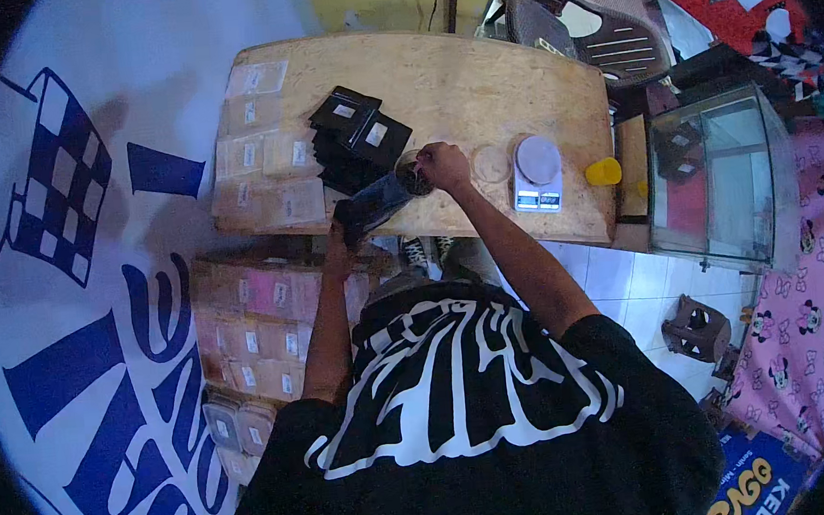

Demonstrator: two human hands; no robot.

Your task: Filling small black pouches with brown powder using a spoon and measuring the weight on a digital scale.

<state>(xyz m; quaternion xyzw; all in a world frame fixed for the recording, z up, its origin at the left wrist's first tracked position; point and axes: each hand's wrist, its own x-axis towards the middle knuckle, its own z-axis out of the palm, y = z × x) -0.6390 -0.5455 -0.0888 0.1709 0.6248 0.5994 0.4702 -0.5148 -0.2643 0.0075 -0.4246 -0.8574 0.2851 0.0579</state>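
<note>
A clear, tube-like container (383,197), apparently plastic, lies tilted above the table's near edge with its round mouth toward the upper right. My left hand (344,226) grips its lower end; dark material there hides most of the fingers. At the mouth, my right hand (442,164) has its fingers curled over the rim, and whether they pinch anything is hidden. Something dark shows inside the mouth. Just beyond lies a pile of black pouches (358,132) with white labels. Right of my right hand are a clear round lid (490,164) and a digital kitchen scale (539,200) bearing a round dish (538,159).
A yellow cup (603,171) lies near the right edge of the wooden table (441,73). Clear packages (280,148) with labels line its left side. Stacked clear boxes (266,341) stand below left. A glass case (715,183) stands right; a brown stool (696,328) is on the floor.
</note>
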